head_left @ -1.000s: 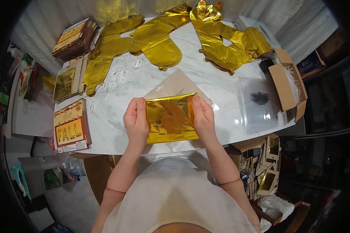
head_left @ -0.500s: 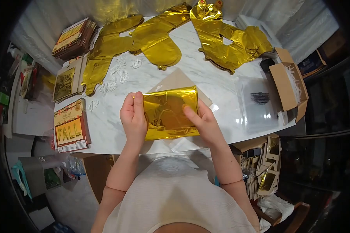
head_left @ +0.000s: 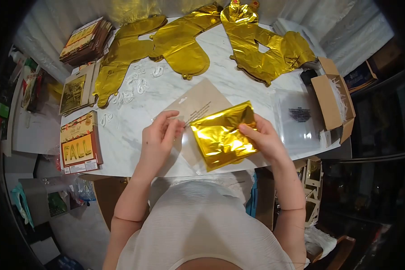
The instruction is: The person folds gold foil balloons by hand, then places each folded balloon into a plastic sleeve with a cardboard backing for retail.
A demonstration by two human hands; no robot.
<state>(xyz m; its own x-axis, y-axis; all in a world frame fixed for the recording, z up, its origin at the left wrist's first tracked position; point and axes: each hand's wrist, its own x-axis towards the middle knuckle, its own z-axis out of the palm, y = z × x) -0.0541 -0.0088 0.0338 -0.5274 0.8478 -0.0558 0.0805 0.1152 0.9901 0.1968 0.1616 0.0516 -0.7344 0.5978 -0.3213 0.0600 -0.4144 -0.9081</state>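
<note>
My right hand (head_left: 263, 135) grips the right edge of a folded gold foil packet (head_left: 222, 137), thumb on top. The packet is tilted above a flat brown card in a clear bag (head_left: 198, 104), covering part of it. My left hand (head_left: 162, 132) is over the left side of the card, off the foil, with its fingers partly curled and apart and nothing in them. Printed text and a hang hole show on the card.
Gold foil balloons (head_left: 180, 51) lie along the table's back. White string coils (head_left: 141, 86), printed FALL packages (head_left: 80, 146) and stacked cards (head_left: 74, 94) are at left. Clear bags (head_left: 297, 119) and an open cardboard box (head_left: 330, 101) stand at right.
My left hand has let go of the foil packet and moved left of it. My right hand has carried the packet right and tilted it, uncovering more of the brown card.
</note>
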